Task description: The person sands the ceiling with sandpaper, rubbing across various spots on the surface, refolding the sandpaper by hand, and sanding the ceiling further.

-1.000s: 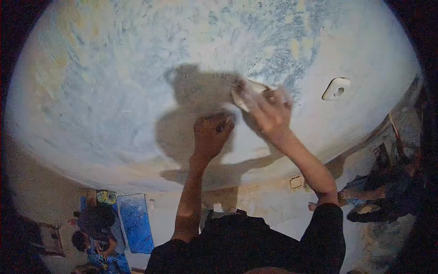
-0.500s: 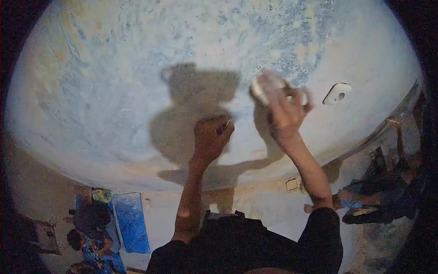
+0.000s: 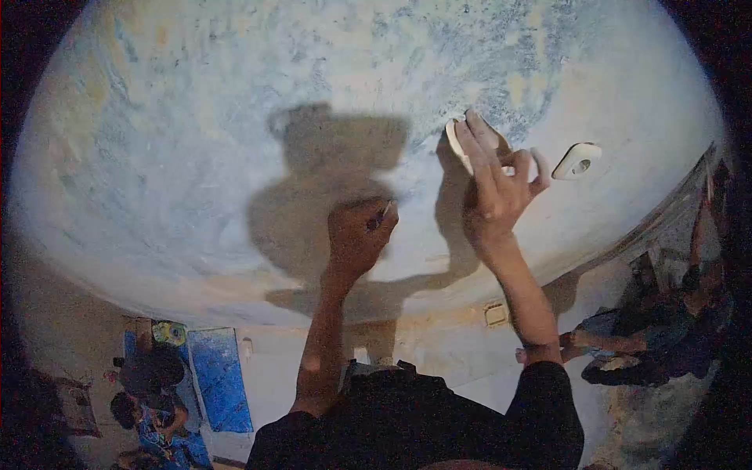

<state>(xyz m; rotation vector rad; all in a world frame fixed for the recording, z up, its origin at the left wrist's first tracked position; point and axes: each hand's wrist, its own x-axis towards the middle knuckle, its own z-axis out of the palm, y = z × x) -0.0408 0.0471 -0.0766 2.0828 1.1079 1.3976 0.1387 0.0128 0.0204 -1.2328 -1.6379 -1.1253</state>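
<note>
My right hand (image 3: pixel 497 188) is raised to the mottled blue-white wall (image 3: pixel 196 157). Its fingers lie over a pale flat pad (image 3: pixel 455 139) with a curved white rim, held against the wall; its exact kind does not show. Lower and to the left, my left hand (image 3: pixel 359 231) is closed in a fist in front of the wall. A thin pale edge and a dark patch show at its fingers, but what it holds, if anything, I cannot make out. Dark shadows of my head and arms fall on the wall.
A white wall socket (image 3: pixel 578 161) sits right of my right hand. A switch plate (image 3: pixel 496 315) is lower down. One person (image 3: pixel 160 415) is at lower left beside a blue panel (image 3: pixel 221 380); another person (image 3: pixel 650 337) is at right.
My right hand, blurred before, now shows sharply, with the pad shifted slightly right. My left hand stays closed, nearly in place; the whole view has drifted slightly left.
</note>
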